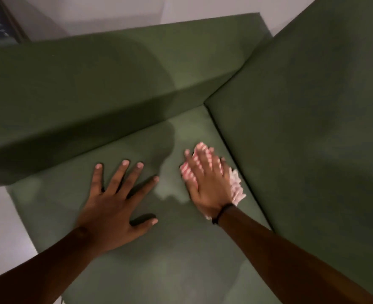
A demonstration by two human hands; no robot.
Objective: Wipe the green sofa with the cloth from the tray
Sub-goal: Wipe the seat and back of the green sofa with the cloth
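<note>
the right hand presses flat on the striped cloth on the green sofa seat, while the left hand rests beside it, fingers spread.

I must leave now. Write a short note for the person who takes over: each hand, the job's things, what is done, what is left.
Left hand: flat, fingers spread, empty, resting on the dark green fabric sofa seat.
Right hand: flat, pressing the pink and white striped cloth on the seat, near the back corner.
Tray: not in view.
Done: cloth fetched, wiping of the seat begun.
Left: how much is already wiped cannot be told; cover the rest of the seat and both upright cushions.
</note>
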